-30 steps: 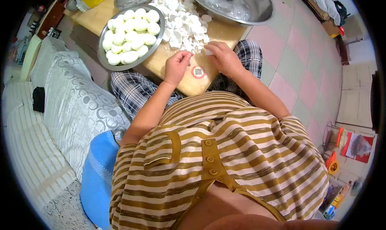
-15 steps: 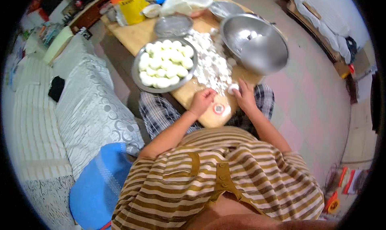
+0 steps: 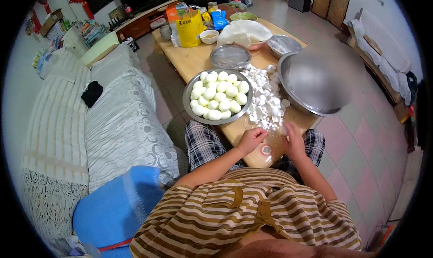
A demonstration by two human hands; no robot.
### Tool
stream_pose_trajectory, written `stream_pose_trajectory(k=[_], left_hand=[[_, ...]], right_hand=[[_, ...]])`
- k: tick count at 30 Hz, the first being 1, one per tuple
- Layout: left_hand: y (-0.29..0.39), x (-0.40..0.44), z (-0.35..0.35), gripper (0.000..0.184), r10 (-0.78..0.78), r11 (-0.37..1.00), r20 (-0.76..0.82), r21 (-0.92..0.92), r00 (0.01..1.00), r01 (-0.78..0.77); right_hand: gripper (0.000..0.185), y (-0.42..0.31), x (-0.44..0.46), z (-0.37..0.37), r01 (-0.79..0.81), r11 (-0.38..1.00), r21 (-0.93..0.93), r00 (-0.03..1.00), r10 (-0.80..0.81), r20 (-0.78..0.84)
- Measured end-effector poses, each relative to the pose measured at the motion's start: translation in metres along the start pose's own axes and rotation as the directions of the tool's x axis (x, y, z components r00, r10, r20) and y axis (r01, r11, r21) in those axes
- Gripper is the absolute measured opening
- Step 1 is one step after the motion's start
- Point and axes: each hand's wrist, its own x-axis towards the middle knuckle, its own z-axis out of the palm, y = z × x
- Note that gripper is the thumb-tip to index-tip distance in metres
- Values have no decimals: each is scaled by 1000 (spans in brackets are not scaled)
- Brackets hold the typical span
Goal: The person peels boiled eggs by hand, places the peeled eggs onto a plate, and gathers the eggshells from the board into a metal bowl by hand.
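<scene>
My left hand (image 3: 251, 140) is closed near the table's front edge, its fingertips pinched together; what they hold, if anything, is too small to make out. Beside the shell pile, my right hand (image 3: 293, 141) is slightly blurred, with a whitish thing, probably an egg, at its fingers. White eggshell pieces (image 3: 264, 98) lie heaped just beyond both hands. Peeled eggs (image 3: 219, 95) fill a steel bowl (image 3: 186, 100) to the left. On the right stands a large steel basin (image 3: 285, 80), its inside partly hidden by a blurred patch.
The wooden table (image 3: 178, 59) also bears a metal lid (image 3: 230, 56), a yellow bag (image 3: 190, 29), a small white bowl (image 3: 209, 36), a dish with whitish film (image 3: 243, 32) and another metal bowl (image 3: 284, 45). A covered sofa (image 3: 122, 118) stands at the left.
The view has tilted up, bringing the far end of the table and the room into sight. My right hand's fingers have shifted around the whitish thing; my left hand stays pinched.
</scene>
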Motion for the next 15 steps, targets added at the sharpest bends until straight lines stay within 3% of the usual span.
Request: stream_pose_trajectory(k=[1,3,7,9,11,12,13,15], left_hand=[[5,-1,-1,15,-6,1000,10,-22,1000,6],[11,-1,-1,17,-25,999,-21,-37,999,24],[7,-4,-2,18,-12,999,-7,52,1000,12],[6,-3,0,18,4,999,-15,-48,1000,-5],[5,-1,-1,18,9,1000,-20,-2,1000,-9],[6,-2,-2,19,14,999,-17,41,1000,-14],[7,-3,-1,19,10,999,-23,42,1000,-9],[9,-3,0,19,-9,1000,-1,-20,1000,9]], right_hand=[[55,1,-6,5,8,1000,6,1000,-8,2],[55,0,-7,12,123,984,-125,968,-91,233],[51,-4,2,5,204,976,-77,925,-166,342],[51,-5,6,-2,141,990,4,931,-134,340],[51,-3,8,-2,18,993,120,999,-21,26],[52,-26,13,-14,-176,934,310,983,181,15],[52,-13,8,-5,-176,933,313,984,178,20],[51,15,-4,16,49,988,-149,996,-37,79]])
